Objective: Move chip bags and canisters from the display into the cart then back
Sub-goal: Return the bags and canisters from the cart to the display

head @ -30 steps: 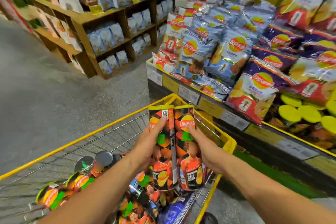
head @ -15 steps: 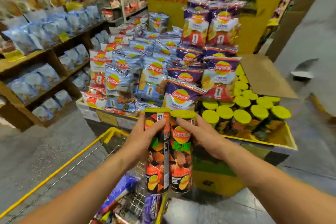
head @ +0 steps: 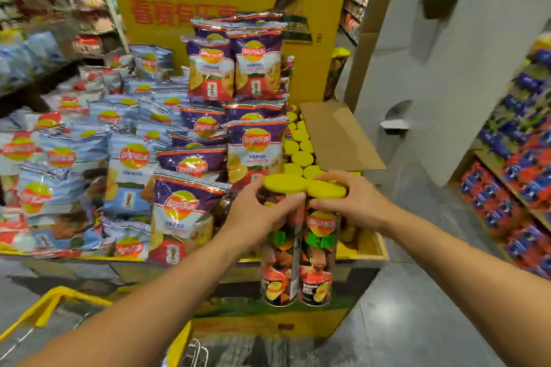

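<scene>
Both arms extended forward; left hand [head: 262, 211] and right hand [head: 354, 202] curled closed near top, fingertips nearly touching.

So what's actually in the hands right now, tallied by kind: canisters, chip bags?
Canisters: 2, one in the left hand, left canister, and one in the right hand, right canister, side by side
Chip bags: 0
Total: 2
</scene>
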